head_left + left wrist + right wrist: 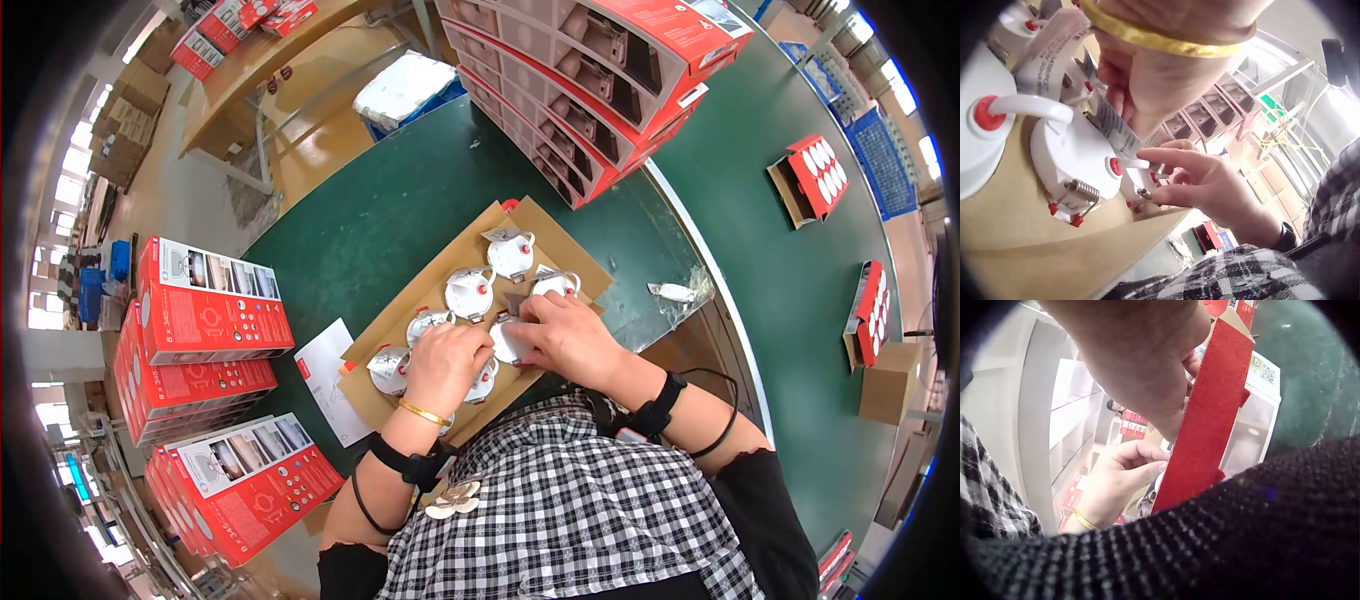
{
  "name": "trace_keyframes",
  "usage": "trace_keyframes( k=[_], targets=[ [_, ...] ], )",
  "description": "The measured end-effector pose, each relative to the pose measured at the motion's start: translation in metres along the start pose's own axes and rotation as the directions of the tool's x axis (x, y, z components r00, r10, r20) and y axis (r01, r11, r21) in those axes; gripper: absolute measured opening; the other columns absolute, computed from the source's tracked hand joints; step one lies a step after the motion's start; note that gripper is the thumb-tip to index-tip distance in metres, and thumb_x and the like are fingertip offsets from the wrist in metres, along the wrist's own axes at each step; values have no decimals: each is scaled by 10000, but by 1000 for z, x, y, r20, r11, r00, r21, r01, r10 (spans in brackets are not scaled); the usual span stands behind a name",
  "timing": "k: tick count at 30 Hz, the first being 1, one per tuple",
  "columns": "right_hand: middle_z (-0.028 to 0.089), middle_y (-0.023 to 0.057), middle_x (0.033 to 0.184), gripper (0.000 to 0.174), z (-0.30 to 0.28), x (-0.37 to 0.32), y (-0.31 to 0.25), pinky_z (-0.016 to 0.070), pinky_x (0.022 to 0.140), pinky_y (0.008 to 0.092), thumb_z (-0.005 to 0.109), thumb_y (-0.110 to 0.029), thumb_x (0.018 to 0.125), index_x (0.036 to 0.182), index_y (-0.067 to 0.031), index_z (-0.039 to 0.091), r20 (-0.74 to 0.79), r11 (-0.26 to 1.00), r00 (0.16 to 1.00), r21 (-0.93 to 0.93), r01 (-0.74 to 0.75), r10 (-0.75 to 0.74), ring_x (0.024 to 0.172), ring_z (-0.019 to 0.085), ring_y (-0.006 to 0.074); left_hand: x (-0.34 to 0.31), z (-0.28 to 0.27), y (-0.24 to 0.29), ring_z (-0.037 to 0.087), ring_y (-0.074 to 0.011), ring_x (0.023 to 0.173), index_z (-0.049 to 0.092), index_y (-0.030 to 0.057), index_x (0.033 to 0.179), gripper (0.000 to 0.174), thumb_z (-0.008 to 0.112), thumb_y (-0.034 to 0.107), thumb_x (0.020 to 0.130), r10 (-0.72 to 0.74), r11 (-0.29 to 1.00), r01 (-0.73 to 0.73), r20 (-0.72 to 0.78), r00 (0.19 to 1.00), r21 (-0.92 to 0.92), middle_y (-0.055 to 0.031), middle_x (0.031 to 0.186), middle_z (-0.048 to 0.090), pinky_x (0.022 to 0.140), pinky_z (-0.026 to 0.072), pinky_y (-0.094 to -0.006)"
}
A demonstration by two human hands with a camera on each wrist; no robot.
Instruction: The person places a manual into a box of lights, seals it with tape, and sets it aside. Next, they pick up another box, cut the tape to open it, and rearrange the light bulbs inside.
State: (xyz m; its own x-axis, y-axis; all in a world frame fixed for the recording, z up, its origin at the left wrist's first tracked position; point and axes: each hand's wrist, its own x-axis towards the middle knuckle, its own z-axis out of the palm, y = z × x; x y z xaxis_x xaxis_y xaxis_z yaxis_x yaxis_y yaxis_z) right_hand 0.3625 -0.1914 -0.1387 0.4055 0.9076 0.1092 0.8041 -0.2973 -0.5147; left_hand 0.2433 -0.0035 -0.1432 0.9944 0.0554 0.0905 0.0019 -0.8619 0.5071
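Observation:
Several white round fixtures with red plugs, springs and paper labels sit in a brown cardboard tray (590,250). My left hand (450,360) (1166,75), with a gold bracelet, has its fingers curled at one white fixture (507,342) (1132,181) in the tray's near row. In the right wrist view, the thumb and forefinger of that left hand (1119,481) come together at its edge. From the other side, my right hand (575,340) (1210,181) (1141,369) pinches the same fixture by a spring. Its far side is hidden by fingers.
Red printed boxes (215,300) are stacked at the left, and a tall stack (600,90) stands beyond the tray. A white sheet (335,385) lies left of the tray on the green table (350,220). At the right are a plastic-wrapped item (675,292) and open red boxes (815,180).

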Motion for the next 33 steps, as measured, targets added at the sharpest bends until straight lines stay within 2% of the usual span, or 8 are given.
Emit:
trace_keyframes(
  k=[2,8,10,20,23,28,33],
  targets=[
    [621,33,1077,417,3,1,3,481,890,381,824,-223,681,1073,-131,715,-12,1000,1000,1,25,-25,1027,583,234,0,3,1,631,-268,777,685,107,802,97,757,168,779,-14,1000,14,-11,1000,-3,-56,761,676,749,479,-409],
    [636,32,1155,538,7,-1,5,472,936,376,843,-235,648,1153,-123,694,44,999,999,-31,30,-28,1070,576,235,0,7,2,622,-280,777,678,82,793,105,760,142,771,-33,999,33,-26,999,-5,-68,763,668,738,474,-416],
    [639,34,1162,532,9,-2,7,472,940,375,843,-232,649,1148,-124,695,33,999,999,-23,31,-31,1070,574,235,1,7,3,623,-286,759,684,75,780,124,791,120,734,-28,1000,29,-47,998,3,-69,752,662,717,474,-410],
    [643,35,1163,522,9,-2,8,475,937,371,838,-221,658,1150,-126,694,14,999,999,2,39,-39,1065,570,237,-4,11,0,622,-287,755,671,67,779,141,792,126,737,3,1000,-4,-79,997,-14,-73,736,646,712,465,-419],
    [641,36,1162,523,10,-2,9,475,935,372,837,-218,661,1155,-127,691,10,999,999,-3,46,-46,1065,570,239,-5,10,1,629,-285,760,679,69,792,138,793,130,744,-8,1000,8,-72,997,-10,-75,751,655,723,470,-411],
    [637,40,1170,529,9,-3,7,474,941,373,834,-218,666,1165,-128,685,14,999,999,-5,40,-40,1066,568,243,-5,10,1,655,-297,792,706,52,856,120,781,100,775,-90,989,77,-94,991,-128,-101,807,689,725,513,-394],
    [635,43,1174,533,7,-4,5,474,952,370,832,-217,669,1172,-126,680,25,999,999,-11,38,-38,1068,565,244,-5,12,0,656,-310,779,685,46,851,91,749,96,809,-82,988,69,-93,992,-140,-113,795,685,730,518,-418]
  ],
)
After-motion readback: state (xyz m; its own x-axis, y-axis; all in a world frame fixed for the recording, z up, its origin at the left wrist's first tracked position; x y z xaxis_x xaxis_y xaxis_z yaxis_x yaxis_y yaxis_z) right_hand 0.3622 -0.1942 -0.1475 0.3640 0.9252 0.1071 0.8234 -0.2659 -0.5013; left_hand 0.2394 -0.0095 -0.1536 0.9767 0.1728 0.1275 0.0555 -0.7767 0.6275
